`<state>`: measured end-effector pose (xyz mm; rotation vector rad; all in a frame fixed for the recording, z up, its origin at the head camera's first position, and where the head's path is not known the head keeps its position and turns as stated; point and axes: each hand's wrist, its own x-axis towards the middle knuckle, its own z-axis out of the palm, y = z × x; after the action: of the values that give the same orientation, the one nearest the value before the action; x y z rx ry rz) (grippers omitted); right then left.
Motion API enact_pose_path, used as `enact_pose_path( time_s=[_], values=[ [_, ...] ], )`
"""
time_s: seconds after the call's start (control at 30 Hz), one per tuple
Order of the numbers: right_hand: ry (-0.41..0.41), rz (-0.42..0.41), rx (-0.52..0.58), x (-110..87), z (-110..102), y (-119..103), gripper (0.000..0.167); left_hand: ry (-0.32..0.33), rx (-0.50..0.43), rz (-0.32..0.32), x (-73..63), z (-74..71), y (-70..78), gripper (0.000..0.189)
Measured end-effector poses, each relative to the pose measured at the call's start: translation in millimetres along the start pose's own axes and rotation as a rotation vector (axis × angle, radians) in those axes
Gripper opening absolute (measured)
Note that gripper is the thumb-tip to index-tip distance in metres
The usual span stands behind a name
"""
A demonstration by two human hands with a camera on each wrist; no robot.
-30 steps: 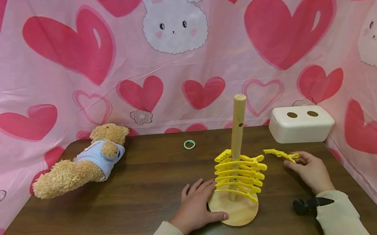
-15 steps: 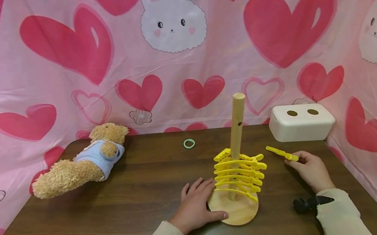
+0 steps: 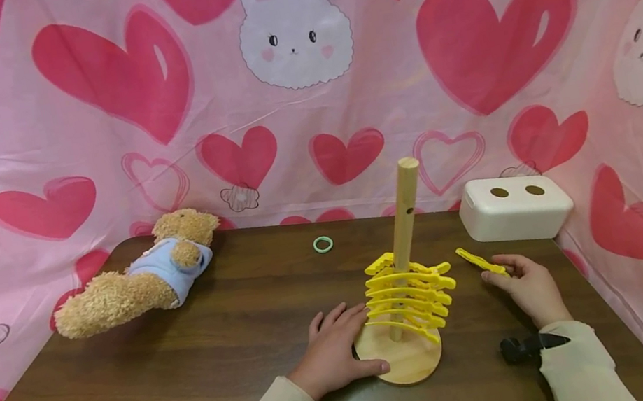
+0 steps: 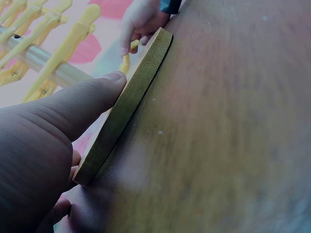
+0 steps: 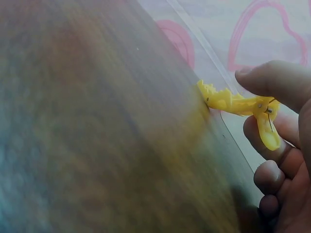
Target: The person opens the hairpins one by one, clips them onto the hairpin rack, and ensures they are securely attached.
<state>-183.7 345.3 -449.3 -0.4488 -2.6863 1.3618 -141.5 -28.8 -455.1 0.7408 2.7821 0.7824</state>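
Observation:
A round wooden base (image 3: pixel 411 364) carries an upright wooden post (image 3: pixel 406 218). Several yellow alligator hair clips (image 3: pixel 403 292) are stacked round the post's lower part. My left hand (image 3: pixel 336 354) rests at the base's left side, fingers extended and thumb lying over the near rim; the left wrist view shows the thumb (image 4: pixel 99 94) on the base's edge. To the right, my right hand (image 3: pixel 531 289) holds one more yellow hair clip (image 3: pixel 477 261) by its handle end, between thumb and fingers. In the right wrist view this clip (image 5: pixel 233 103) points its toothed end away from the fingers.
A white box (image 3: pixel 512 218) with two round holes stands at the table's back right. A light green ring (image 3: pixel 323 245) lies near the back edge. At the left lies a teddy bear (image 3: pixel 172 264) in a blue top. Pink curtain (image 3: pixel 306 111) surrounds the table (image 3: pixel 198 377).
The clip in my right hand has turned, and its toothed end has shifted slightly right and toward the back. My left hand and the stand have stayed in place.

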Motion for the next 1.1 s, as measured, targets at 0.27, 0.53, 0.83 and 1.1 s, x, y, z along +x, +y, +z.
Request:
enact_pose_path(
  time_s=[0.27, 0.53, 0.83, 1.1],
  values=[
    [-0.021, -0.033, -0.01, -0.6, 0, 1, 0.057, 0.007, -0.001, 0.004, -0.9, -0.2, 0.3, 0.095],
    [-0.074, -0.111, -0.086, 0.6, 1, 2, 0.041, 0.013, -0.004, 0.01, -1.7, -1.3, 0.9, 0.095],
    [-0.125, -0.119, -0.218, 0.8, -3, -1, 0.064, 0.011, 0.0, 0.01, -2.1, -2.0, 1.4, 0.095],
    [-0.22, -0.127, -0.398, 2.1, -22, 1, 0.09, 0.002, -0.009, 0.004, -1.8, -2.4, 1.6, 0.095]
  ],
)
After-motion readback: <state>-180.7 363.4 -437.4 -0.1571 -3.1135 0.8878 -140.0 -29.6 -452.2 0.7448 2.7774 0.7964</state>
